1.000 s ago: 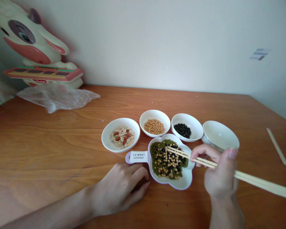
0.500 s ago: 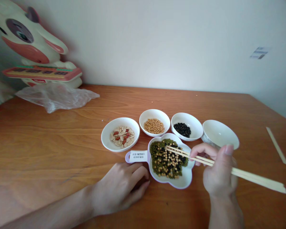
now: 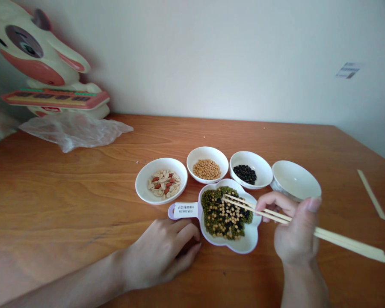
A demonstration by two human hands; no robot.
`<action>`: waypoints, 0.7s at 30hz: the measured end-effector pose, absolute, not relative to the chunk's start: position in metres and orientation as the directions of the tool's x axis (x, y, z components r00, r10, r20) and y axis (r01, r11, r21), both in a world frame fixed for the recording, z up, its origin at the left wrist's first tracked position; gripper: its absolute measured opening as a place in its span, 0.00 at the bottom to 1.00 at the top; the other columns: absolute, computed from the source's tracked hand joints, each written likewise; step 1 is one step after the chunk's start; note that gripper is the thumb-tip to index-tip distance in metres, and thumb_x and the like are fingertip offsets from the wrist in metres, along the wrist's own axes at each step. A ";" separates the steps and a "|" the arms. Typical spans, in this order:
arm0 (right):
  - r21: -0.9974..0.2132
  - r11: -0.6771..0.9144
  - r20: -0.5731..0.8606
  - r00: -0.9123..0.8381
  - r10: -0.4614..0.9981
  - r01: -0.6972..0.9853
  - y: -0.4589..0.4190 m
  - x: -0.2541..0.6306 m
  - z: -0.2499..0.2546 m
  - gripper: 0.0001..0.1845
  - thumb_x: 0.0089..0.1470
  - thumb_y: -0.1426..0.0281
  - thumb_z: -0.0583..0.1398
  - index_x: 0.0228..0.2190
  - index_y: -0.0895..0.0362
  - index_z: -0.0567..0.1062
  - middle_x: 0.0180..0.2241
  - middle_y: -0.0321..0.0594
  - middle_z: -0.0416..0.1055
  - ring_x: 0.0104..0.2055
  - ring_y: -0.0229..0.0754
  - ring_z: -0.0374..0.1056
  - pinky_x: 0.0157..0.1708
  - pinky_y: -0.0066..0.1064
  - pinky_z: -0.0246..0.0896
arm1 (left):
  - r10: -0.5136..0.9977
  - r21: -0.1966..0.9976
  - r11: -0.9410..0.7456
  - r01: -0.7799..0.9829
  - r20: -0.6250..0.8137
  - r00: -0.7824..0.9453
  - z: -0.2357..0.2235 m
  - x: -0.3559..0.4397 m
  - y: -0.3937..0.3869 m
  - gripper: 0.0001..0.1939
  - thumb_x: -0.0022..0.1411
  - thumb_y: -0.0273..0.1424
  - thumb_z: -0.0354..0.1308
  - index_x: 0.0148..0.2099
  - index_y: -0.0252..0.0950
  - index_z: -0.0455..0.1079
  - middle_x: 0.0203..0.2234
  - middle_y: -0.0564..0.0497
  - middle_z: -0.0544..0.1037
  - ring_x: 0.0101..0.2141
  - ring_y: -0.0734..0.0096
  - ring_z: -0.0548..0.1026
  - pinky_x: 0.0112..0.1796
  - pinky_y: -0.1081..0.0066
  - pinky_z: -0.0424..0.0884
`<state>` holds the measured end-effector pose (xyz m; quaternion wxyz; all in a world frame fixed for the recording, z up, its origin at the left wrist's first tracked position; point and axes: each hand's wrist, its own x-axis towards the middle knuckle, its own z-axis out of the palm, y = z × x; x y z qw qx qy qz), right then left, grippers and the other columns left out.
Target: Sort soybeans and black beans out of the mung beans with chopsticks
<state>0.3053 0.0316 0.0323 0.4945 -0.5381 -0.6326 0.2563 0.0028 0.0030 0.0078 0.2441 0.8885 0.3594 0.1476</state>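
Note:
My right hand (image 3: 295,229) is closed around a pair of wooden chopsticks (image 3: 349,244). Their tips touch down among the mixed beans in a white flower-shaped dish (image 3: 250,241), a small gap between them. Green, black and yellowish beans lie mixed there; whether the tips pinch one I cannot tell. My left hand (image 3: 163,250) rests on the table below the dish's labelled handle (image 3: 186,210), fingers loosely bent and thumb apart, holding nothing visible. Behind the dish stand a bowl of peanuts (image 3: 141,184), a bowl of yellow soybeans (image 3: 192,156), a bowl of black beans (image 3: 263,169) and an empty white bowl (image 3: 297,179).
A cow-shaped toy with a keyboard (image 3: 57,100) stands at the back left against the wall, with a clear plastic bag (image 3: 77,132) in front of it. A pale flat strip (image 3: 371,194) lies at the right on the wooden table (image 3: 67,184).
The chopstick tips have parted slightly over the beans, and my right thumb has shifted a little. My left hand and the bowls stay where they were.

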 end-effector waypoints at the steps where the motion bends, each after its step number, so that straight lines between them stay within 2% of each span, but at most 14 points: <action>1: -0.858 0.283 0.345 0.074 0.936 0.428 0.032 0.305 0.032 0.55 0.67 0.35 0.31 0.20 0.55 0.79 0.18 0.44 0.73 0.21 0.42 0.68 0.20 0.32 0.61 | 0.710 0.541 -0.622 0.566 0.087 0.699 0.008 0.003 0.003 0.03 0.74 0.29 0.54 0.47 0.42 0.69 0.38 0.53 0.81 0.33 0.68 0.78 0.33 0.68 0.70; 12: -0.847 0.248 0.350 0.142 0.926 0.470 0.029 0.295 0.036 0.50 0.71 0.41 0.35 0.21 0.55 0.80 0.18 0.43 0.73 0.21 0.40 0.67 0.21 0.32 0.59 | 0.710 0.545 -0.609 0.576 0.053 0.702 0.008 0.001 0.000 0.04 0.76 0.29 0.53 0.47 0.42 0.68 0.39 0.53 0.80 0.35 0.67 0.79 0.35 0.68 0.71; 21: -0.859 0.252 0.330 0.107 0.938 0.446 0.029 0.302 0.034 0.52 0.70 0.39 0.34 0.20 0.54 0.80 0.18 0.43 0.74 0.21 0.41 0.67 0.21 0.33 0.59 | 0.710 0.536 -0.618 0.575 0.067 0.701 0.007 0.002 0.001 0.04 0.76 0.29 0.53 0.48 0.42 0.68 0.39 0.53 0.81 0.34 0.67 0.78 0.34 0.67 0.70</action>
